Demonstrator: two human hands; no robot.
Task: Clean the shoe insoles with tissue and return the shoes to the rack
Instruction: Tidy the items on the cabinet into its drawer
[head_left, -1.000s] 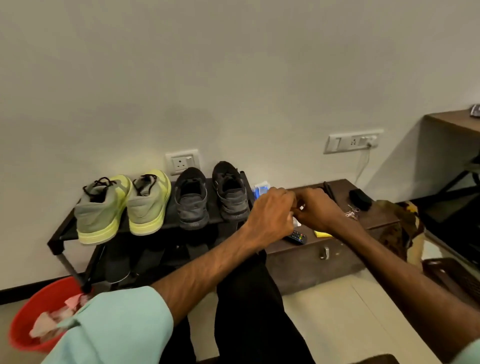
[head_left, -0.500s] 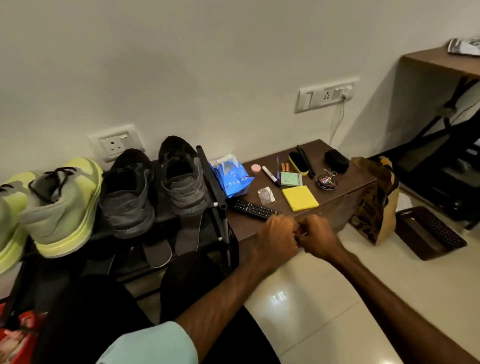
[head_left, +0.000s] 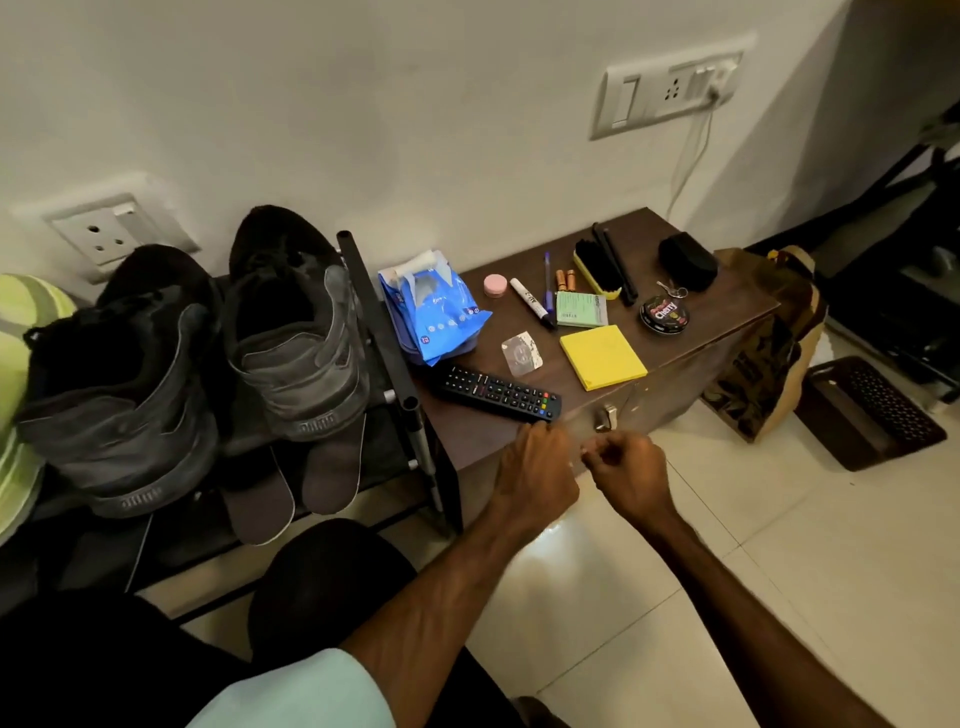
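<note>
Left hand: back to the camera, fingers curled under, knuckles just short of the near end of the remote. Whether it holds anything cannot be told

Right hand: just beside the left, with a narrow gap between the two. Fingers curled, thumb drawn to forefinger. A pale speck shows at the tips, too small and blurred to identify. Both hands hang before the front edge of the chest, over the floor tiles

Rack: against the wall, just beside the chest's left end. The top shelf carries two dark shoes side by side, heels toward the camera, and a green shoe cut off at the left edge of the view. Two insoles lie on the shelf below, their ends sticking out under the right-hand dark shoe

Tissue pack: blue, flap open, on the chest top beside the rack post and behind the remote

Also on the chest top: yellow pad, marker, tin, brush
</note>
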